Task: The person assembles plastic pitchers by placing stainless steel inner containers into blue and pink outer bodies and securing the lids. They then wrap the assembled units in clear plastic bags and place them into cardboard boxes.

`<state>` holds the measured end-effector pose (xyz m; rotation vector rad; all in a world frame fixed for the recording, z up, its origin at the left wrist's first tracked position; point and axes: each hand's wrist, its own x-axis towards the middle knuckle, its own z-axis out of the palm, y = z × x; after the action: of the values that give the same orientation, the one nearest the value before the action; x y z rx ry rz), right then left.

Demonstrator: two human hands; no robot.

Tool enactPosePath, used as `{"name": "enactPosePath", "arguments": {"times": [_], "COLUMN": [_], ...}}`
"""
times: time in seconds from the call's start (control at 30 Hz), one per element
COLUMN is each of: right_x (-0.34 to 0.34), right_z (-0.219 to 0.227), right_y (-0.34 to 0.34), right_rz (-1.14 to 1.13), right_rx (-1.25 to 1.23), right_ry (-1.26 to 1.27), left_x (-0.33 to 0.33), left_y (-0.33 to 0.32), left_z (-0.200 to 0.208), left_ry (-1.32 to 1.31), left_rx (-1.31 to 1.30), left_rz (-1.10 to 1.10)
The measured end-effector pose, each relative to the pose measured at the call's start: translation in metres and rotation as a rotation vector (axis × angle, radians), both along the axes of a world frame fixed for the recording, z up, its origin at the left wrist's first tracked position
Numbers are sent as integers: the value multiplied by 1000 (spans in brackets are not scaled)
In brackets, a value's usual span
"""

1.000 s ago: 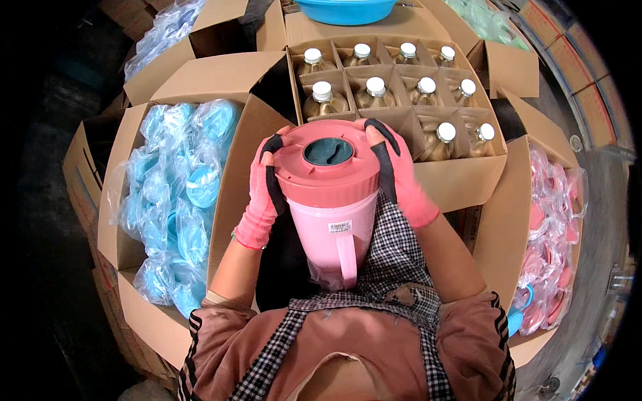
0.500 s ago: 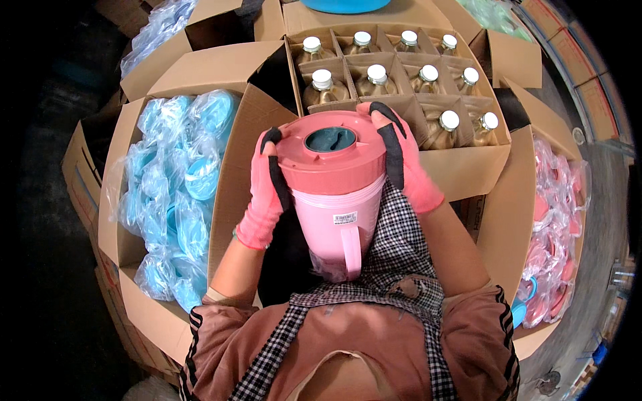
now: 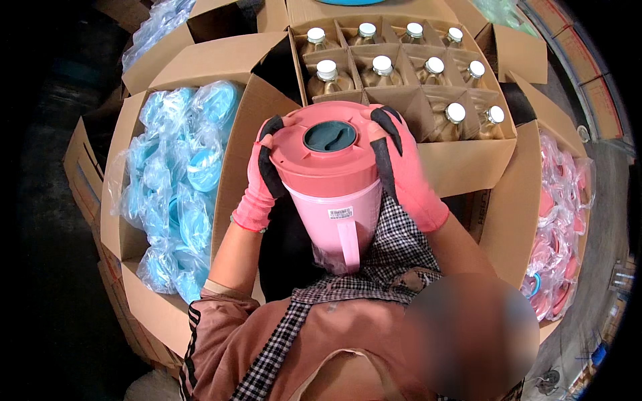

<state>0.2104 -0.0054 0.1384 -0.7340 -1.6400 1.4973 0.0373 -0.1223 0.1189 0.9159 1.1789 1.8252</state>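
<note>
Jug: a pink jug [image 3: 332, 200] is standing upright, its long side going up and down, right in front of the person's chest.
Left hand [image 3: 262, 177]: its gloved fingers are wrapping round the left edge of the pink lid [image 3: 328, 150].
Right hand [image 3: 401, 170]: it is pressing on the lid's right edge, fingers curled.
Nearer hand: both are touching, one on each side.
Around: a box of bottles [image 3: 401, 73] is sitting behind, blue bags [image 3: 177, 180] at the left.

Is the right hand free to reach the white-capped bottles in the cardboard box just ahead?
Probably not as things stand. The right hand grips the rim of the pink plastic pitcher, as does the left hand. The white-capped bottles stand uncovered in the open cardboard box just beyond, so the path itself looks free.
</note>
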Motion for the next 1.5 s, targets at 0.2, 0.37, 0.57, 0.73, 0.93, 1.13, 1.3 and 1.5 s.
{"name": "enactPosePath", "arguments": {"times": [0.2,0.37,0.57,0.73,0.93,1.13,1.3,1.5], "right_x": [-1,6,5,20,5,12,0,8], "right_z": [28,-15,5,-7,11,-20,17,-19], "right_y": [15,13,12,-15,27,-1,33,36], "right_rz": [199,61,152,15,-53,128,129,309], "right_rx": [-424,-121,-304,270,-458,-85,-572,-174], "right_ry": [148,151,165,-48,93,12,148,70], "left_x": [23,15,26,7,4,-12,1,-7], "left_y": [-10,-3,-5,-8,-7,9,10,14], "left_z": [4,3,10,-3,32,3,26,27], "left_ry": [46,-36,89,-114,829,-336,-85,-284], "left_rx": [-130,-84,-136,6,-192,-36,-174,-143], "left_rz": [137,94,172,-60,285,-245,-1,-187]}}
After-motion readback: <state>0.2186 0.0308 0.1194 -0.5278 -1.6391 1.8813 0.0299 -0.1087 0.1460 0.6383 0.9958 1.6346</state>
